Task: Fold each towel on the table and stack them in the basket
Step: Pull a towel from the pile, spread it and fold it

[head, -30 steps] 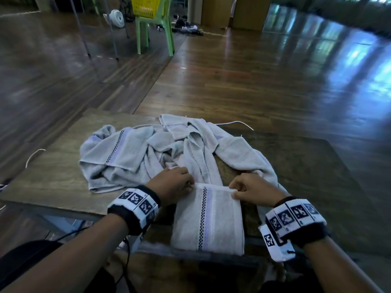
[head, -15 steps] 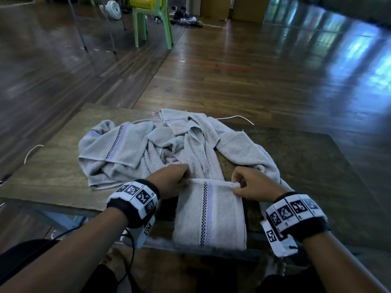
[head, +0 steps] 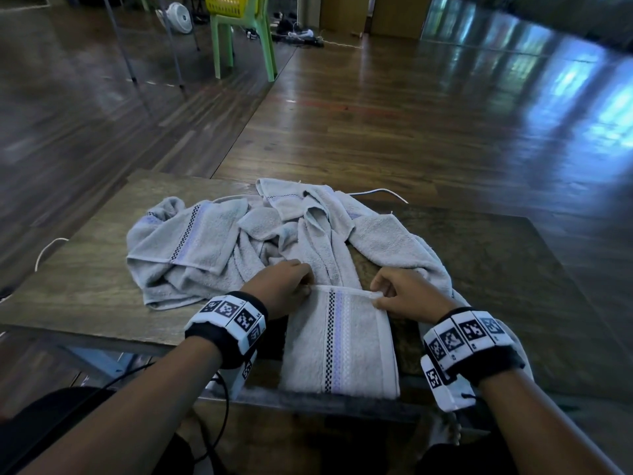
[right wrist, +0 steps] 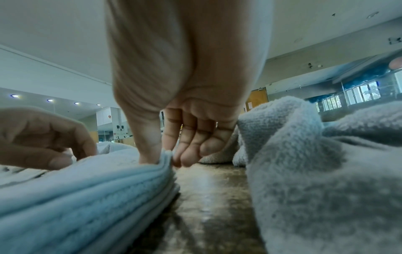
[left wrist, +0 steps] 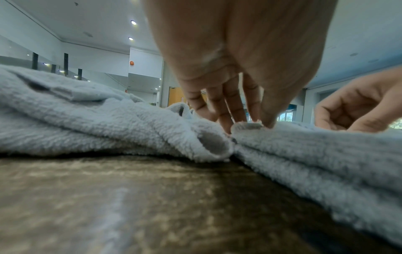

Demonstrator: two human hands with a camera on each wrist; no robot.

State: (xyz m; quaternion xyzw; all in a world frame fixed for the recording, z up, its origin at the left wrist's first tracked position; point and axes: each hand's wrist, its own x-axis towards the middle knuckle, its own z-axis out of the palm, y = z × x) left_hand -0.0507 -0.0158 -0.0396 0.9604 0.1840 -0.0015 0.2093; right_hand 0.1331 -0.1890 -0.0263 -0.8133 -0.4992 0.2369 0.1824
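Observation:
A folded grey towel (head: 342,341) with a checked and lilac stripe lies at the table's near edge. My left hand (head: 291,286) pinches its far left corner (left wrist: 248,126). My right hand (head: 397,294) pinches its far right corner (right wrist: 164,157) between thumb and fingers. Behind them a heap of crumpled grey towels (head: 219,245) spreads over the table's middle. The yellow basket (head: 227,3) stands on a green chair (head: 243,39) far across the floor.
The wooden table (head: 513,269) has bare surface to the right and at the left. A white cord (head: 380,192) lies at the far edge and another (head: 48,248) hangs off the left side. A fan (head: 178,17) stands near the chair.
Both hands keep their pinch on the folded towel's far corners; the far edge has been drawn slightly away from me and straightened. The head view has tilted up a little.

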